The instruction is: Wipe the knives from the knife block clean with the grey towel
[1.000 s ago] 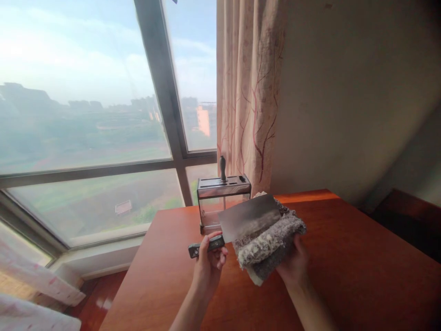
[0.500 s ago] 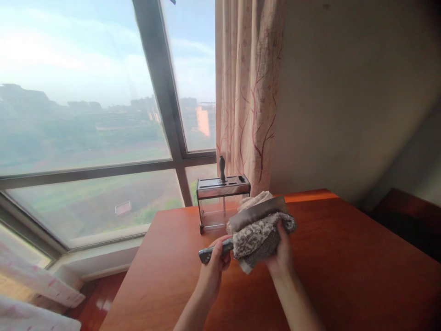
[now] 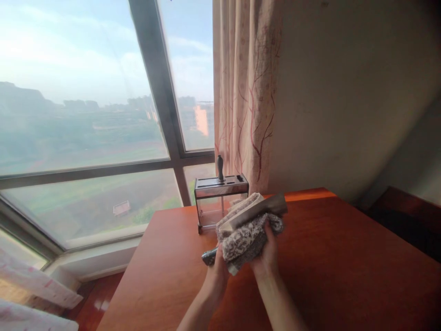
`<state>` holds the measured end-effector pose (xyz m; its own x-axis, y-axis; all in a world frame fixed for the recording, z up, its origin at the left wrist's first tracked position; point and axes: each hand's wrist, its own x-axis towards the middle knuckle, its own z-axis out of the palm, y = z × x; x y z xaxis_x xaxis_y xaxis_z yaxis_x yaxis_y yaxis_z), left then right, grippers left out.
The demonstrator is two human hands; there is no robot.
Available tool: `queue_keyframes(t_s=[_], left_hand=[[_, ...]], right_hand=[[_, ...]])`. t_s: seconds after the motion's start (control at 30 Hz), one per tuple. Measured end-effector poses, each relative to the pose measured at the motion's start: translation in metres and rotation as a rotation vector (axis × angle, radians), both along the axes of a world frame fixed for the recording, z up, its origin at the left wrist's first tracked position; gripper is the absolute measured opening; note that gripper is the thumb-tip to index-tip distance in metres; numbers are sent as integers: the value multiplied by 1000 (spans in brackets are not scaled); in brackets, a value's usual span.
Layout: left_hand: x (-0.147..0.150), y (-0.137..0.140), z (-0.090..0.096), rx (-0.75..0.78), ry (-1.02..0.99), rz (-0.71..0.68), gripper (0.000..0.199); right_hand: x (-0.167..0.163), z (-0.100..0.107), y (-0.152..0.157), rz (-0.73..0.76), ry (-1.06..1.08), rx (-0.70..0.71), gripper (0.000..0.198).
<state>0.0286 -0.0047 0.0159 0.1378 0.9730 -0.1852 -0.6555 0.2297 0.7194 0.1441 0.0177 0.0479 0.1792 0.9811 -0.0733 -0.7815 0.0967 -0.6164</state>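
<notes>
My left hand (image 3: pixel 219 269) is closed around the dark handle of a cleaver (image 3: pixel 257 212), whose broad grey blade points to the upper right. My right hand (image 3: pixel 267 255) grips a fluffy grey-brown cloth (image 3: pixel 246 236), thumb on top. The cloth is folded around the blade, touching it on both sides, and the blade's far end sticks out of it. Both hands are above the table. Behind them stands a knife block (image 3: pixel 221 187) with metal-edged top and see-through sides; one dark-handled tool is upright in it.
The red-brown wooden table (image 3: pixel 165 276) reaches to the window (image 3: pixel 86 193) on the left and the wall on the right. A patterned curtain (image 3: pixel 246 92) hangs behind the knife block. Dark furniture (image 3: pixel 406 220) is at the far right.
My right hand and the cloth have slid left along the blade toward the handle, uncovering more of its far end. The cloth now sits close against my left hand.
</notes>
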Motion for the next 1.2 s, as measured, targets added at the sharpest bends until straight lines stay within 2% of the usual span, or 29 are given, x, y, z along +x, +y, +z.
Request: queue_keyframes(t_s=[0.13, 0.33, 0.5, 0.6, 0.73, 0.97, 1.13, 1.2], left_hand=[[-7, -3, 10, -35, 8, 0, 53], [-21, 7, 21, -18, 11, -12, 61], [-33, 15, 23, -68, 3, -35, 53], [-39, 17, 25, -78, 8, -38, 49], [-44, 17, 28, -98, 24, -60, 48], [-38, 17, 21, -110, 28, -27, 48], [-36, 13, 11, -54, -141, -104, 54], [-34, 13, 8, -39, -209, -95, 49]], right_hand=[[-12, -5, -1, 58, 86, -33, 44], [6, -31, 0, 21, 85, -84, 27], [32, -45, -9, 126, 12, 9, 39], [44, -42, -16, 187, -84, 94, 47], [47, -36, -18, 205, -185, 116, 44], [43, -42, -11, 39, -198, 44, 50], [42, -39, -13, -84, -64, 30, 52], [41, -35, -14, -116, 0, 34, 48]])
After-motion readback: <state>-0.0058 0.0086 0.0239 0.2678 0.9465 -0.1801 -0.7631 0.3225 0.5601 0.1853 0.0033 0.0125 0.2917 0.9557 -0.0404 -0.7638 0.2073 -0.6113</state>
